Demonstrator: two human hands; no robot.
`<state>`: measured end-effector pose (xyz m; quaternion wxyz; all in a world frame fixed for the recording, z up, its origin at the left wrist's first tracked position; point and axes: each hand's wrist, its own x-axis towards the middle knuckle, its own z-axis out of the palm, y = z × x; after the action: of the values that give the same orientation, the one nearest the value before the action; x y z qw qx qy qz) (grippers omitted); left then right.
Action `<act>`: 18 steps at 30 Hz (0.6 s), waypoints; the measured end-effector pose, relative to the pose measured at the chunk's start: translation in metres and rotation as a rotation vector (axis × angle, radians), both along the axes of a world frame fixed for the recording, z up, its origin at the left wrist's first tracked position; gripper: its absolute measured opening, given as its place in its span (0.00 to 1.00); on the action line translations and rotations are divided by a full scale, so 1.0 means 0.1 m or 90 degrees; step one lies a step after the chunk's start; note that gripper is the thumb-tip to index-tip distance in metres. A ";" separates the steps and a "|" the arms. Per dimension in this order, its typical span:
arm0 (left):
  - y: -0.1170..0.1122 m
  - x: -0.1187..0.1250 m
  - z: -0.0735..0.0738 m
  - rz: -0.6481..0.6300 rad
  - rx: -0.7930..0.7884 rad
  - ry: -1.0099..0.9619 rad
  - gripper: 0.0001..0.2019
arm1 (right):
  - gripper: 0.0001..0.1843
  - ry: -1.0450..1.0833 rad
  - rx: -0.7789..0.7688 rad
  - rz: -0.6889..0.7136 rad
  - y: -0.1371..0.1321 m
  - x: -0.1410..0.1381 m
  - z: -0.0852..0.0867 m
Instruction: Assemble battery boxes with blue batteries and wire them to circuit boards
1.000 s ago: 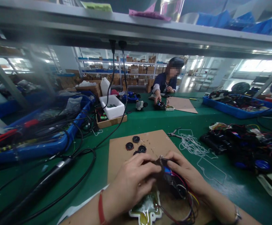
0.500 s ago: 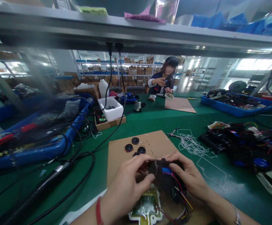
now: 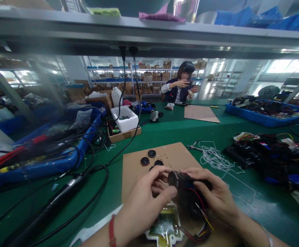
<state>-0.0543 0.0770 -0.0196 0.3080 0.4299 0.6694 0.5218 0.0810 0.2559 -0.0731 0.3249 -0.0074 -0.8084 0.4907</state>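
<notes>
Thumb and fingers of my left hand (image 3: 149,195) curve around a small round black part (image 3: 173,178), which looks like a speaker. It sits against the left end of a dark housing with coloured wires (image 3: 194,199). My right hand (image 3: 217,193) is closed on that housing from the right, thumb on the near side. Below my hands lies a clear-covered panel with a white frame (image 3: 164,224), its wires running toward the housing. Several similar round black speakers (image 3: 144,161) rest on the cardboard sheet (image 3: 131,178); my left fingers partly cover the closest.
Cutters (image 3: 195,145) and a tangle of white wire (image 3: 216,159) lie right of the cardboard. Dark wired housings (image 3: 265,164) pile up farther right. Blue bins (image 3: 87,151) and thick black cables (image 3: 74,180) occupy the left. A co-worker (image 3: 179,85) sits opposite, under a shelf (image 3: 149,31).
The housing has turned in my hands, so the round part's face shows more and the blue patch is hidden. The view has shifted slightly. Across the table, the co-worker's hands have risen and separated.
</notes>
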 end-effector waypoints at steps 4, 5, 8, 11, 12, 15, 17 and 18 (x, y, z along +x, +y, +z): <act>0.03 0.03 -0.06 0.026 0.032 -0.087 0.17 | 0.25 0.071 0.154 0.051 -0.02 0.02 0.05; 0.03 0.03 -0.06 0.020 0.044 -0.094 0.16 | 0.26 0.075 0.163 0.054 -0.02 0.03 0.06; 0.00 0.03 -0.07 0.015 0.061 -0.034 0.13 | 0.23 0.053 0.119 0.072 -0.01 0.02 0.06; -0.04 0.02 -0.05 0.005 0.082 0.194 0.16 | 0.11 -0.016 -0.039 0.062 0.00 -0.01 0.03; -0.05 0.01 -0.04 -0.011 0.091 0.284 0.17 | 0.07 -0.055 -0.118 0.060 -0.01 -0.02 0.02; -0.06 -0.02 0.01 -0.097 0.088 0.476 0.20 | 0.07 -0.183 -0.377 0.127 -0.06 -0.07 0.03; -0.11 -0.08 0.08 -0.140 0.061 0.509 0.21 | 0.10 -0.224 -0.494 0.179 -0.10 -0.10 0.05; -0.16 -0.13 0.13 -0.136 0.040 0.503 0.23 | 0.10 -0.230 -0.525 0.182 -0.11 -0.11 0.06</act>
<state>-0.0670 0.0607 -0.0066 0.0664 0.6736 0.6713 0.3018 0.0698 0.2452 -0.0666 0.0779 -0.1095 -0.5824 0.8017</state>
